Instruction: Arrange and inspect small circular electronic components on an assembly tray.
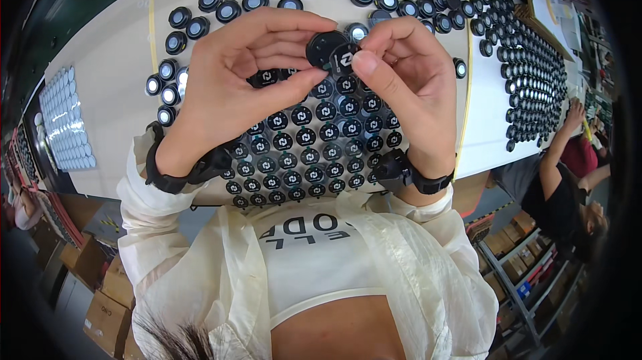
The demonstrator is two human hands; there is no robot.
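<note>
both hands — left hand (231, 75); right hand (408, 79) — pinch a black disc (326, 47)

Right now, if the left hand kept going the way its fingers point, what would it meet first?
The left hand points toward the right hand. First comes the round black disc it already pinches, then the right fingers; depth is unclear.

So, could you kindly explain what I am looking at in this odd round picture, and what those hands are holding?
It is a single view from a wide fisheye camera worn on a person's head, looking down at their own two hands, so straight edges bend. The left hand pinches a round black disc. The right hand presses a small round black sticker against it. Beneath them on the pale table lies a sheet of black round stickers, ringed by many black round caps with shiny centres. Another person works at the right.
</note>
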